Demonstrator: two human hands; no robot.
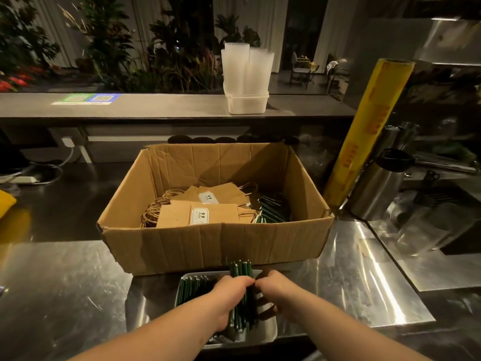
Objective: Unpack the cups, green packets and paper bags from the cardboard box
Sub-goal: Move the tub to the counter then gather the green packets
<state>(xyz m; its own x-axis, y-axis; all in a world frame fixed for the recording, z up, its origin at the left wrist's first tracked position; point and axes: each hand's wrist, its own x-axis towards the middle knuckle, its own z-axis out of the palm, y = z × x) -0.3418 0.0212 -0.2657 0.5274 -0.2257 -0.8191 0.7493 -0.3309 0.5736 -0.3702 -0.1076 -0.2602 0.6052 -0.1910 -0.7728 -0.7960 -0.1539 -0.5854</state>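
Head view, left hand (229,295) and right hand (273,287) clamped on green packets (242,269) between them

Steel counter (78,277): cardboard box (216,246), metal tray (268,332).

The cardboard box (216,241) is plain tan. The paper bags (208,204) inside are brown with white labels. The packets (242,272) are dark green with pale edges. The bench (65,282) is silver steel. The cups (247,66) are translucent white. The roll (369,128) is yellow with orange print.
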